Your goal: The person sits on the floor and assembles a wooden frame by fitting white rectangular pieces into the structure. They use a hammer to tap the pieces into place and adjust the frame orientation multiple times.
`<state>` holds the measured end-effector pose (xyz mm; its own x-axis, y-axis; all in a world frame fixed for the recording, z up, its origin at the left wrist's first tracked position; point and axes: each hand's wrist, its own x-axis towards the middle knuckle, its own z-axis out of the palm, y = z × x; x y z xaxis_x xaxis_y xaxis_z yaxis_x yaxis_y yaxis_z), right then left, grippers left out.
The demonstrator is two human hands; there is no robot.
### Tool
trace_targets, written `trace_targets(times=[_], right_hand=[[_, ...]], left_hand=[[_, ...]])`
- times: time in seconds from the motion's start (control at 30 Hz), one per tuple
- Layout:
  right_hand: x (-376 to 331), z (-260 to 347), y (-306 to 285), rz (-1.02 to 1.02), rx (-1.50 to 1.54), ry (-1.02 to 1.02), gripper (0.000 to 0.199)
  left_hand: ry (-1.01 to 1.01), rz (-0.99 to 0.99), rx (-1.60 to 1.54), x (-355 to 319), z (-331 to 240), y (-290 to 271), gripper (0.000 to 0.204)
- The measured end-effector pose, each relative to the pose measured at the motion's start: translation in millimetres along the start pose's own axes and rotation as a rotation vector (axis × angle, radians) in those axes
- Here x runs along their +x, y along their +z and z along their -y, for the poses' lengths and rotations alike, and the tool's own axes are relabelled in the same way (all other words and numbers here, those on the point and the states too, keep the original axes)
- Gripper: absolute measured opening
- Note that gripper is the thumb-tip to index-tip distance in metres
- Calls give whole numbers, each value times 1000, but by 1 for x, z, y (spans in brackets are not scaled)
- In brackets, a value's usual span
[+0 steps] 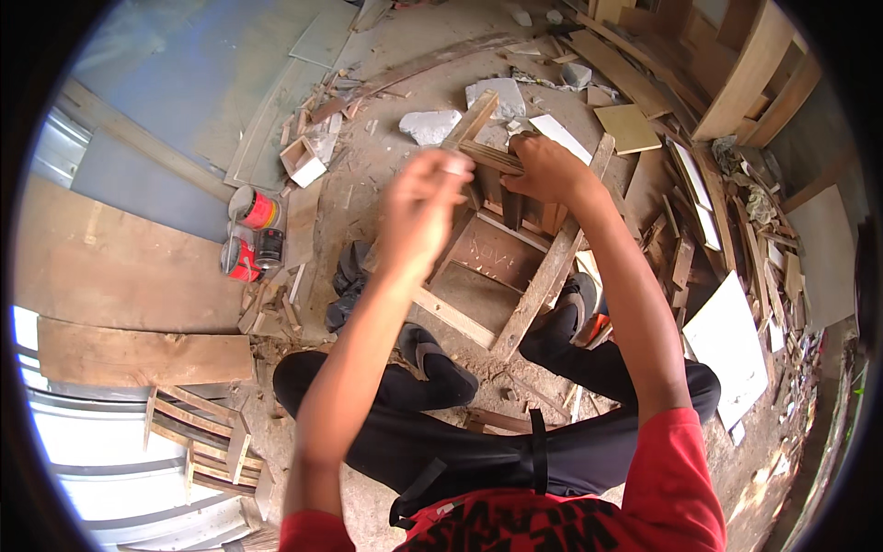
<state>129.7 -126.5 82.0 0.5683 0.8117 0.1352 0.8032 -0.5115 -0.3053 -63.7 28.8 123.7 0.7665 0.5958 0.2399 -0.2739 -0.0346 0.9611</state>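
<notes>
Wooden frame (549, 293): just below both hands' fingers, its near edge down between the person's feet (432, 357). Right hand (549, 173): fingers curled over one end of a wood strip (490, 156), gripping it. Left hand (421, 198): blurred, fingers bent near the strip's other end; can't tell from here if they hold anything. Rubble chunk (430, 127) just beyond left fingers. Leftward, some dirt floor (365, 193) before the cans (268, 247); rightward, board scraps (682, 262) crowd the right fingers' side.
</notes>
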Motion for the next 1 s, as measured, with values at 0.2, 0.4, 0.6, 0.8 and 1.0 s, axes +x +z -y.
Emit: trace_targets(times=[0.2, 0.4, 0.6, 0.8, 1.0], right_hand=[[12, -8, 2, -48, 21, -36, 42], [4, 7, -28, 100, 113, 42, 40], [0, -13, -22, -260, 791, -97, 26], [-1, 1, -23, -150, 618, -234, 30], [3, -5, -27, -87, 566, -97, 28]], left_hand=[[-595, 214, 39, 34, 84, 36, 21], [-451, 307, 61, 39, 92, 54, 20], [-488, 293, -16, 34, 76, 56, 27], [-464, 339, 80, 28, 69, 54, 29], [-399, 435, 96, 40, 71, 54, 34]])
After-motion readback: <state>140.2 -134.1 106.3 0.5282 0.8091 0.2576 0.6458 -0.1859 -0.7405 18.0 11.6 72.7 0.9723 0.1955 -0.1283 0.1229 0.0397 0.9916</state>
